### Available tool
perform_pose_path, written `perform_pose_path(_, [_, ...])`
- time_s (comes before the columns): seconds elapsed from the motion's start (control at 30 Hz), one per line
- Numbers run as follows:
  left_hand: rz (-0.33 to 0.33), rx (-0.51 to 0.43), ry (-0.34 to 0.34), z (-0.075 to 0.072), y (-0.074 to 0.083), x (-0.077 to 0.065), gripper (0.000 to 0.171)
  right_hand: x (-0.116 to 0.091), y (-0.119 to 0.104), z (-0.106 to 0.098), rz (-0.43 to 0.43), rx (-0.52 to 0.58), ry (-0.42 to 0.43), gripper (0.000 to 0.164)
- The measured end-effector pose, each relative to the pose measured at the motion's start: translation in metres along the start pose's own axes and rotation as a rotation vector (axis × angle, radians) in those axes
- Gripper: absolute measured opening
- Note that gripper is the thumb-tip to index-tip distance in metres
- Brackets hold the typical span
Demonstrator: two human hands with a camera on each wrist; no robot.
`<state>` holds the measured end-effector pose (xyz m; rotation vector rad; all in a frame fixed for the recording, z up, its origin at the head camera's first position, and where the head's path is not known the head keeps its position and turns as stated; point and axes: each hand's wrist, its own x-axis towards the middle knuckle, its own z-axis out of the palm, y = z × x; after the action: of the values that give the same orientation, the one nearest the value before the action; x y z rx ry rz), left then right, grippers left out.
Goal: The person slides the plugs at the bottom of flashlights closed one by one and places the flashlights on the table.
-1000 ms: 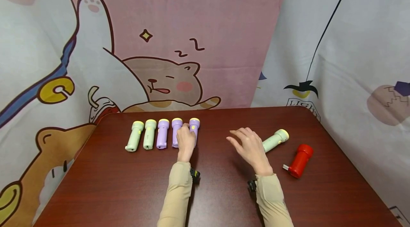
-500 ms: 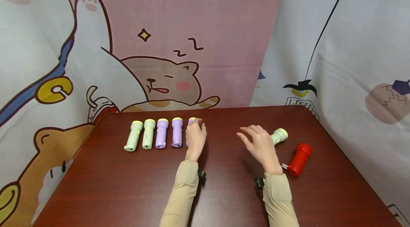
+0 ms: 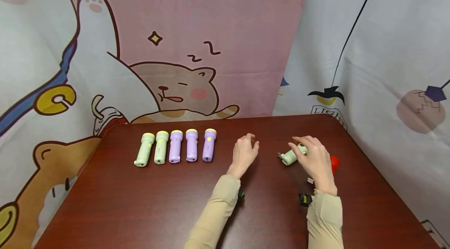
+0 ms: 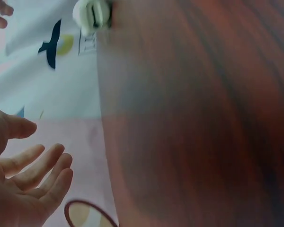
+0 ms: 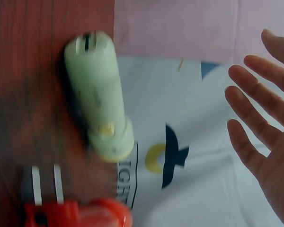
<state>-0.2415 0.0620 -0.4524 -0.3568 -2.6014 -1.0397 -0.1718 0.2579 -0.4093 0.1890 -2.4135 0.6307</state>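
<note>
My left hand [image 3: 243,153] hovers over the middle of the table with nothing in it. In the left wrist view its fingers [image 4: 35,172] are relaxed and slightly bent. My right hand [image 3: 314,159] is above a pale green flashlight [image 3: 289,158] lying at the right, and partly covers its head. The right wrist view shows this flashlight [image 5: 97,90] apart from the open, empty fingers [image 5: 255,97]. Beside it, partly behind my right hand, lies a red flashlight [image 3: 335,163] with two metal prongs sticking out [image 5: 58,184].
On the left, two pale green flashlights [image 3: 144,151] and three purple flashlights [image 3: 209,145] lie in a row, yellow-rimmed heads toward the back. The dark red wooden table [image 3: 158,210] ends at a printed cloth backdrop [image 3: 246,46].
My left hand has left the rightmost purple flashlight and moved right, uncovering it. My right hand has moved right, over the single green flashlight's head and part of the red one.
</note>
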Motion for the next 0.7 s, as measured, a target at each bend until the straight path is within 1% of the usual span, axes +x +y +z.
perform_pose_path(0.13, [0.029,0.013,-0.097,0.014,0.015,0.001,0.028,-0.005,0.013,-0.010,0.079,-0.018,0.018,0.026])
perform_pose_path(0.27, [0.070,0.078,-0.173,0.029,0.031,0.003,0.032,-0.011,0.025,-0.020,0.148,-0.023,0.026,0.027])
perform_pose_path(0.4, [0.122,0.133,-0.241,0.044,0.047,0.001,0.035,-0.018,0.035,-0.028,0.213,-0.030,0.030,0.028])
perform_pose_path(0.53, [0.161,0.197,-0.280,0.059,0.057,-0.003,0.038,-0.024,0.043,-0.036,0.278,-0.054,0.029,0.029])
perform_pose_path(0.7, [0.200,0.290,-0.300,0.075,0.063,-0.006,0.038,-0.029,0.050,-0.042,0.336,-0.069,0.021,0.031])
